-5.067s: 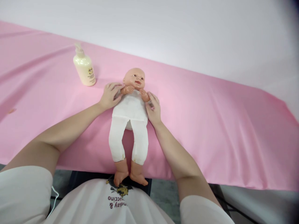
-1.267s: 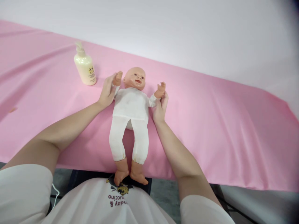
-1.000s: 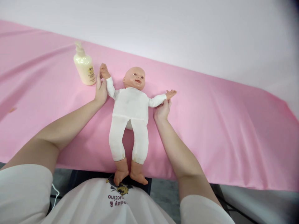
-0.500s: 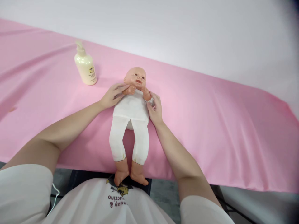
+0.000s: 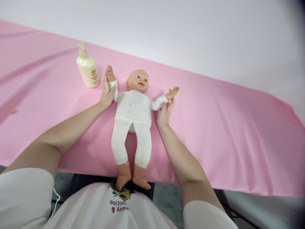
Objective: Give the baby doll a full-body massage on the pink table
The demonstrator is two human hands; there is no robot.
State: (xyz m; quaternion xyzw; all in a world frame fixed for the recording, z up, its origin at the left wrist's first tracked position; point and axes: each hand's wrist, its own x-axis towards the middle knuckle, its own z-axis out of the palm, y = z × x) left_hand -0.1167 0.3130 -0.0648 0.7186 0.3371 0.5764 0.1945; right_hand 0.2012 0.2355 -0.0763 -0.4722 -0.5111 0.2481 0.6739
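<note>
A baby doll [image 5: 133,108] in a white top and trousers lies face up, its head away from me and its feet at the near table edge. Both doll arms are spread out to the sides. My left hand [image 5: 107,92] is closed round the doll's forearm on the left, thumb on the white sleeve. On the right, my right hand [image 5: 165,111] grips the other forearm near the wrist, with its fingers partly hidden beneath the sleeve. The doll's two hands stick out beyond my fingers.
A cream pump bottle [image 5: 88,71] stands upright on the left, a little beyond my left hand. Pink cloth [image 5: 205,127] with folds covers the table, and a white surface [image 5: 190,38] lies behind it. A white cable hangs at the lower left.
Both doll arms have moved from over its chest outward to the sides. My left hand has gone left and up with one, my right hand a little right with the other.
</note>
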